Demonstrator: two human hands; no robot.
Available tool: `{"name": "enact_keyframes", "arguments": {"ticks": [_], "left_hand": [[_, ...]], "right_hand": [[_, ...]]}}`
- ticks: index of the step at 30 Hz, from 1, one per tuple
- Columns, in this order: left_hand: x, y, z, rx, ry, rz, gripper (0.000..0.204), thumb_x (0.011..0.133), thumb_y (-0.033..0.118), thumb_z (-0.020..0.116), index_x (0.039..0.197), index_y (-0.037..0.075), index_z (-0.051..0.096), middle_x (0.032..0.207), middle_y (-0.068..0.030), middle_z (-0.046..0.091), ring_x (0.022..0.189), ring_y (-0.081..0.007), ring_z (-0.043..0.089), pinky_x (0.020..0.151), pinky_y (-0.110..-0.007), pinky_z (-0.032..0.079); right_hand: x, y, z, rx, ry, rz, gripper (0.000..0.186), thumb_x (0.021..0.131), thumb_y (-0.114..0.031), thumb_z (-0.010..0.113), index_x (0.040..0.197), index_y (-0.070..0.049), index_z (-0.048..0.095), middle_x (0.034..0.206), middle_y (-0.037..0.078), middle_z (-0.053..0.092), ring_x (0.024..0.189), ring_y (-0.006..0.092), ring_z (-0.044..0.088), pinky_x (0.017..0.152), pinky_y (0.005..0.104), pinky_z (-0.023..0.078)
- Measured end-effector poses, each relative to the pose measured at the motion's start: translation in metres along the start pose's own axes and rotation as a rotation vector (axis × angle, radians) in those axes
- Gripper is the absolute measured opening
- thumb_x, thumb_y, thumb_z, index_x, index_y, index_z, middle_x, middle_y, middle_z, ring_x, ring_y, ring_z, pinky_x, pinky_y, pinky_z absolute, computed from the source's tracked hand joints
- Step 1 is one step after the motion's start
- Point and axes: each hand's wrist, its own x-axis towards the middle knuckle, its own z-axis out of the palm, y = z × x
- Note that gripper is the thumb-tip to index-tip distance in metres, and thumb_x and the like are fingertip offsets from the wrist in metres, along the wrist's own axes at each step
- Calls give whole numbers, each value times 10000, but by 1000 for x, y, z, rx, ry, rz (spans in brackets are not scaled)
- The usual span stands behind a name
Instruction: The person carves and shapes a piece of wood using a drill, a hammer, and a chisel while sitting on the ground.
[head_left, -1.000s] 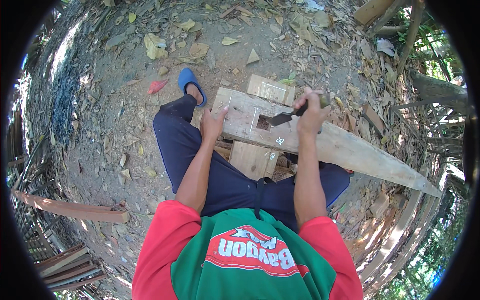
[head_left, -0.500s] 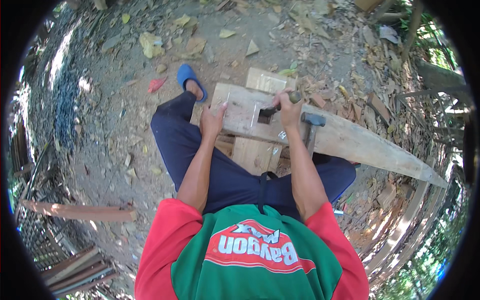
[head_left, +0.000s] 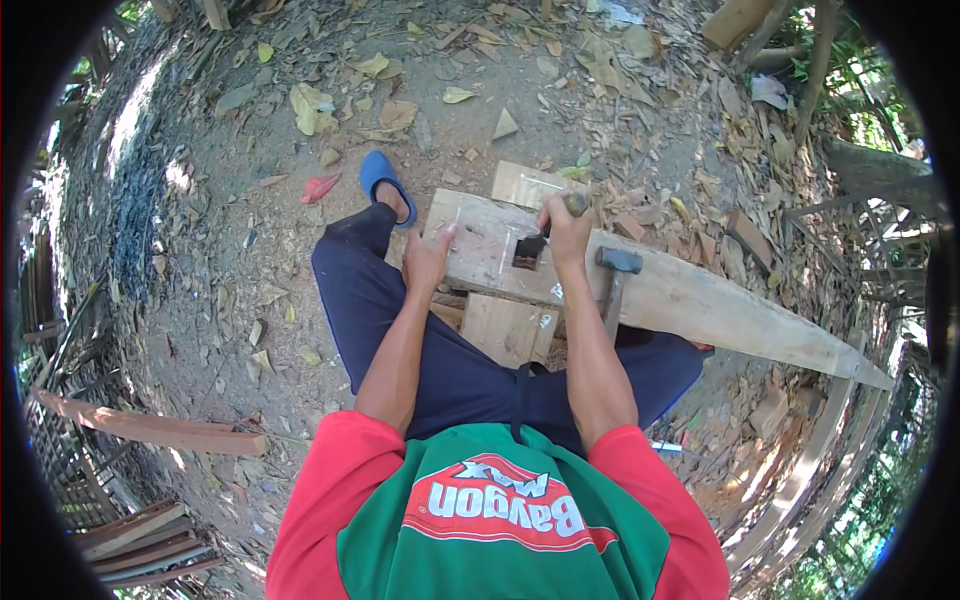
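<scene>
A thick wooden plank [head_left: 482, 228] lies across in front of my legs, with a rectangular hole [head_left: 525, 252] cut through its left part. My right hand [head_left: 568, 238] is closed round a chisel [head_left: 576, 204], its handle end sticking out at the top of the fist. The chisel's dark blade reaches into the right side of the hole. My left hand [head_left: 425, 262] grips the near left corner of the plank, thumb on the top face and fingers at the end. To the right of my right hand, a hammer [head_left: 619, 261] rests with its head on the plank.
Shorter wood pieces, one beyond [head_left: 530, 186] and one on the near side [head_left: 505, 328], show under the plank. My foot in a blue slipper [head_left: 384, 178] is beyond its left end. Dry leaves [head_left: 312, 108] litter the ground. A reddish board [head_left: 150, 425] lies at the left.
The chisel handle stands a little more upright and has moved slightly left with my right hand. My left hand keeps its place on the plank. The whole view has shifted slightly.
</scene>
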Motion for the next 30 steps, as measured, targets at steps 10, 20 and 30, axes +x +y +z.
{"name": "enact_keyframes", "arguments": {"ticks": [10,20,30], "left_hand": [[-7,-17,1,1,8,0,766,832,568,694,1264,-48,551,1201,-285,622,1153,-422,586,978,-462,447],[-2,-10,-2,37,3,19,752,853,557,687,1281,-45,545,1171,-267,653,1119,-388,627,962,-419,461],[-51,58,-24,92,139,769,588,834,221,730,1322,-16,502,1343,-244,525,1286,-392,473,1061,-466,375]], "right_hand": [[2,-25,-29,400,-71,224,170,875,-144,571,743,-100,474,594,20,474,495,153,462,515,331,416],[-41,-85,-25,359,157,-50,154,905,-77,611,779,-61,525,625,27,545,559,124,553,554,291,463],[-91,-8,-7,26,140,59,244,910,-201,731,923,-37,551,884,57,594,829,125,579,757,267,484]]}}
